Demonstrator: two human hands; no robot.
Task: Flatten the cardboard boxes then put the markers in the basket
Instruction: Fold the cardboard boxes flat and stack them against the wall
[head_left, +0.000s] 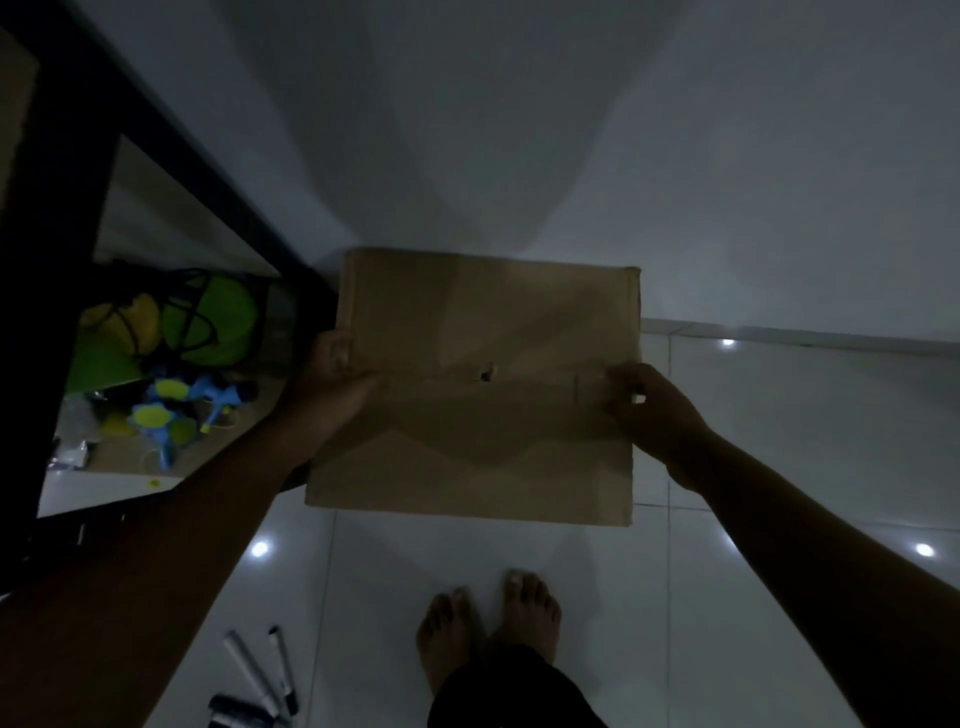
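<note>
Both bare feet (488, 618) are standing on white floor tiles (779, 597), markers (260, 675) lying at seven o'clock. Above them, the left hand (332, 387) and right hand (649, 405) are gripping the flattened cardboard box's (478, 384) side edges, fingers curled round it. Green and blue toys (166, 374) are sitting at nine o'clock, behind a dark frame (67, 208).

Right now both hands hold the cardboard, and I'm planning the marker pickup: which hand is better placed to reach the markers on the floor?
Left, probably. The markers lie on the floor tiles on the person's left side, below the left hand. The right hand holds the cardboard box at its far edge.
</note>
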